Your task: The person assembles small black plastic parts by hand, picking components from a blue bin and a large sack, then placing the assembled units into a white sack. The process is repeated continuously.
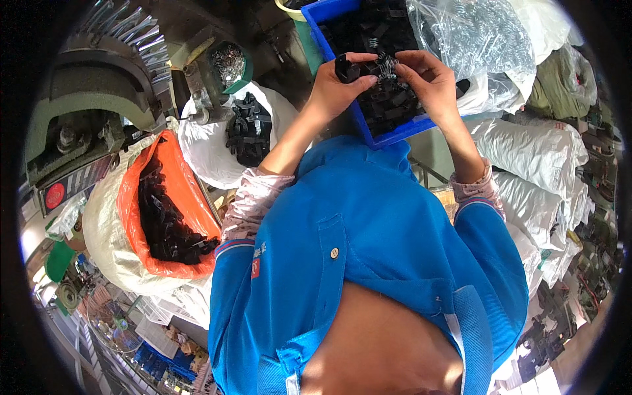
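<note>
Over a blue crate [364, 128], both of my hands work close together. Between the thumb and fingers of my left hand [336, 89] is a small black plastic part [343, 68]. My right hand [431, 82] pinches at a small cluster of metal springs [386, 65], right beside my left fingertips. Whether the springs touch the black part cannot be made out. Many black plastic pieces [388, 105] fill the crate beneath my hands. A clear plastic bag [471, 39] full of springs lies on the crate's right side.
To the left stand a white sack [204, 148] and an orange bag [135, 210], both holding black parts. Behind them is a green machine [85, 99]. A green container [245, 74] holds small metal pieces. White sacks [526, 155] are stacked at the right.
</note>
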{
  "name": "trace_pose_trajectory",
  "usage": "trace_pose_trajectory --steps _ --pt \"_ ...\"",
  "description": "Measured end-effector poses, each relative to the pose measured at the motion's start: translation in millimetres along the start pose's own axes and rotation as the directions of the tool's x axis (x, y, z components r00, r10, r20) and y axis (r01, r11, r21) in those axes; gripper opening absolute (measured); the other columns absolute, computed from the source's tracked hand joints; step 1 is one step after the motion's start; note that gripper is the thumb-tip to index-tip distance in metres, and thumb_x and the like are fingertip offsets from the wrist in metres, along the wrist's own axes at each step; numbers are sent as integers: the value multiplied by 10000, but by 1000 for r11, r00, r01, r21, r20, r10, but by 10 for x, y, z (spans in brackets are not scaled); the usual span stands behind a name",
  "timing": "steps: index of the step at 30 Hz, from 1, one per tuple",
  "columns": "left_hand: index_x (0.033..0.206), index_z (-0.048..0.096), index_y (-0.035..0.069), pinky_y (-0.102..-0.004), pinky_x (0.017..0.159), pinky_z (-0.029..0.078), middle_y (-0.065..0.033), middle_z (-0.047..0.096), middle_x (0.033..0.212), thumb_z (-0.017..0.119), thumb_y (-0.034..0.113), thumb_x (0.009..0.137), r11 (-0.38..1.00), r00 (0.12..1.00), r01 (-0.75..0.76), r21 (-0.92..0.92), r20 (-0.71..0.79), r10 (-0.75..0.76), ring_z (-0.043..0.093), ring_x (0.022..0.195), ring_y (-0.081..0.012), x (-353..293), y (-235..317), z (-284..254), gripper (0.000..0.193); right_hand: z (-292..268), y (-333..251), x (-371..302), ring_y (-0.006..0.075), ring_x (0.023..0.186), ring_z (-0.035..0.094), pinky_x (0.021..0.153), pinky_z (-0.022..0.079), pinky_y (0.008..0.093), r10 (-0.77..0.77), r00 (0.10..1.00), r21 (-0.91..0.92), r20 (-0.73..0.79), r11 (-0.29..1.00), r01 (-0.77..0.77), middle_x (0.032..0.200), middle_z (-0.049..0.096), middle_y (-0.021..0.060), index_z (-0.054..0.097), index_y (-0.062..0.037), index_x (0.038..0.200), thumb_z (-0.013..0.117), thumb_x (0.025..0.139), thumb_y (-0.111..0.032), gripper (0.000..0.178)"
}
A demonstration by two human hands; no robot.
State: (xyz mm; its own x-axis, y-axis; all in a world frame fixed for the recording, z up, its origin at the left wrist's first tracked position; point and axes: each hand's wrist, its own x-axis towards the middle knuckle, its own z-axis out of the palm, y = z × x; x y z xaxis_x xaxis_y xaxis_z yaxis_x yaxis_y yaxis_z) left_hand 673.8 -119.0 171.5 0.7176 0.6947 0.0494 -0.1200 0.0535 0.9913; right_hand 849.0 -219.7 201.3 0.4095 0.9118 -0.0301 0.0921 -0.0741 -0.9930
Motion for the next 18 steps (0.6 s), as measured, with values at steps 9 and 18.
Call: trace_pose_trajectory --steps 9,18 --pt "1091 683 42 -230 801 485 -11 700 968 754 35 813 979 992 -95 180 -67 109 602 887 -66 -106 28 -45 287 32 -101 153 158 784 655 688 512 272 -287 922 -252 260 902 352 885 674 79 693 -16 1008 708 857 -65 159" --pt "1129 650 36 -245 840 485 -55 692 1034 763 36 807 964 974 -130 230 -154 168 610 950 -91 -198 83 -41 341 136 -274 294 198 775 651 660 516 306 -363 825 -261 434 825 501 886 662 90 689 -15 1022 678 876 -80 159"
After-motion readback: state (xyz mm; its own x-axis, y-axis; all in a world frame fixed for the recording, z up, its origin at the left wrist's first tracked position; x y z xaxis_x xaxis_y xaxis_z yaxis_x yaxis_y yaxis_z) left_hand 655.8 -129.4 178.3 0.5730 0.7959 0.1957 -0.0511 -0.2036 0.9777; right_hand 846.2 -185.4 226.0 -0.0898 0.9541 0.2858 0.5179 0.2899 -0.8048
